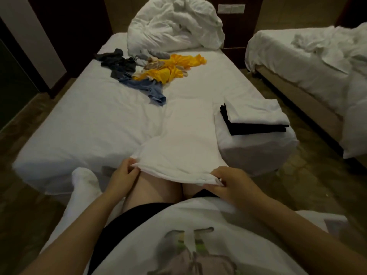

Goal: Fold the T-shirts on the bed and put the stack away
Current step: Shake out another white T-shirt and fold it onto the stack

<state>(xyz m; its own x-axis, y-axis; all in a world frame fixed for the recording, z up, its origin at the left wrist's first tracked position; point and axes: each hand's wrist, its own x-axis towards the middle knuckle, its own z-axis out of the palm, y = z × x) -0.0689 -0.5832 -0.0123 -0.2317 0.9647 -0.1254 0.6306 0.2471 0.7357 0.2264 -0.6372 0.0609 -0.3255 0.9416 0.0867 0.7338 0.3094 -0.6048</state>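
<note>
1. Done: folded stack (256, 120) (white on black, count unclear) sits near the bed's (79, 124) right foot corner.
2. In hand: white T-shirt (178, 155) laid at the foot edge; left hand (123, 171) and right hand (232, 183) each pinch a near hem corner.
3. Left: unfolded pile (151, 74) (yellow, blue, dark) mid-bed, then putting the stack away.
</note>
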